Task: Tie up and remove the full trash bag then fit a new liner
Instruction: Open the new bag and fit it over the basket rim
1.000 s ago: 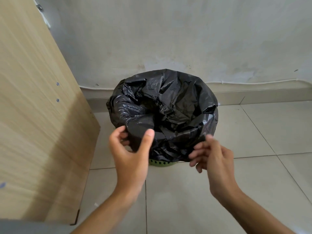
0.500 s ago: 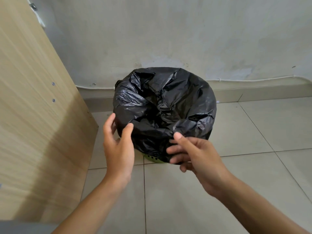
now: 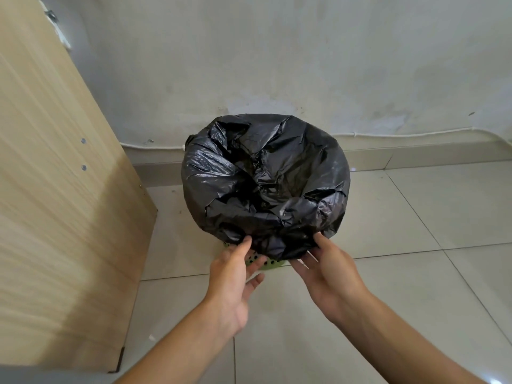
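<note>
In the centre of the frame the black trash bag [image 3: 264,184] sits folded over the rim of a green perforated bin [image 3: 270,264] (only a sliver of the bin shows, just under the bag's near edge). Your left hand [image 3: 235,275] and right hand [image 3: 328,273] are apart, fingers loosely spread, thumbs touching the bag's lower hem at either side. A wooden panel [image 3: 55,189] fills the left; the tiled floor [image 3: 415,231] and wall [image 3: 277,65] lie beyond.

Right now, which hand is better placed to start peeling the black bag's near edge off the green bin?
Probably the right hand: its fingertips already touch the black bag at the hanging near edge. The left hand lies open beside the green bin.
</note>
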